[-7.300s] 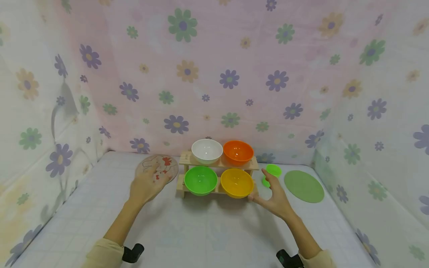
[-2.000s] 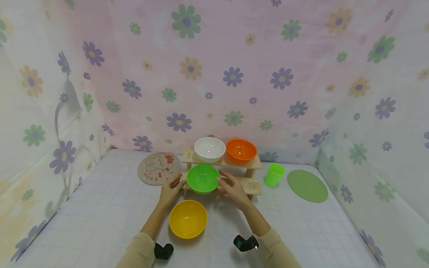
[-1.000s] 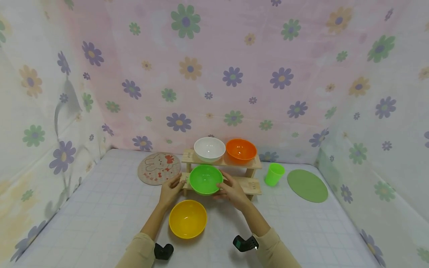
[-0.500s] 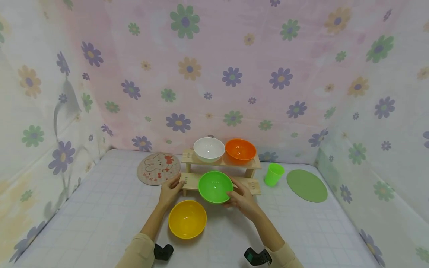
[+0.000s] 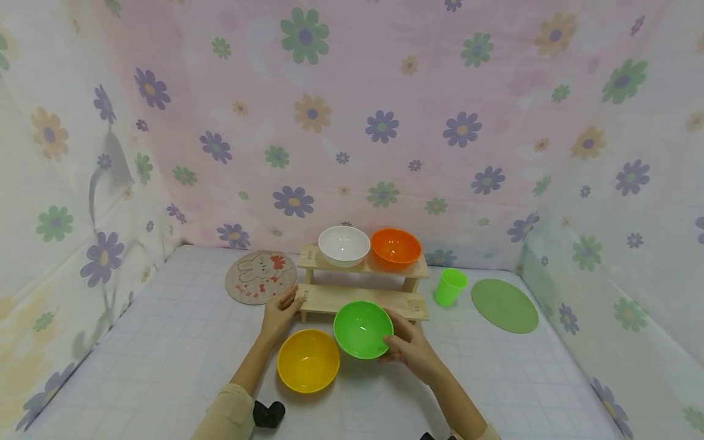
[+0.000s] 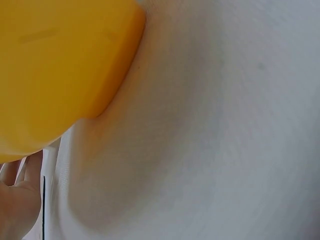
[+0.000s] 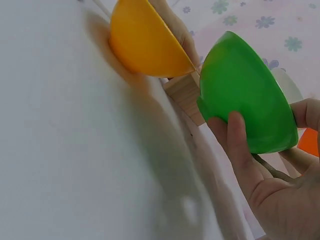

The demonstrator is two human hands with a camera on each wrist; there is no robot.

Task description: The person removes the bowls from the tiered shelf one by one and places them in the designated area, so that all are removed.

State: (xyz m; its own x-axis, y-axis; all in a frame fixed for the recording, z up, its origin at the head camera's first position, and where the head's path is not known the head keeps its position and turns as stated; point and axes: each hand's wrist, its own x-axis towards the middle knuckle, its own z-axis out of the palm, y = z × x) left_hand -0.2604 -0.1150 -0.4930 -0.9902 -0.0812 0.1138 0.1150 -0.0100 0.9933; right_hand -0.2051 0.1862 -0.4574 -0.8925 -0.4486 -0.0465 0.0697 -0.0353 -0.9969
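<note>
My right hand [image 5: 412, 349] grips the green bowl [image 5: 363, 330] by its right side, thumb at the rim and fingers beneath. The right wrist view shows the green bowl [image 7: 245, 95] raised and tilted, fingers spread under its wall. My left hand [image 5: 279, 315] holds the left end of the two-tier wooden rack's lower shelf [image 5: 352, 299]. A yellow bowl [image 5: 308, 360] stands on the table near my left forearm; in the left wrist view this yellow bowl [image 6: 60, 65] hides part of the left hand [image 6: 20, 205].
A white bowl [image 5: 343, 246] and an orange bowl [image 5: 395, 249] sit on the rack's upper shelf [image 5: 360, 269]. To the right are a green cup [image 5: 450, 287] and a round green mat [image 5: 504, 305]. A round rabbit-pattern mat [image 5: 261, 277] lies left. Floral cloth walls [image 5: 352, 159] enclose the table.
First the yellow bowl left the lower shelf for the table. Then the right hand took the green bowl off that shelf, moving it rightward and nearer. The left hand keeps its place lately.
</note>
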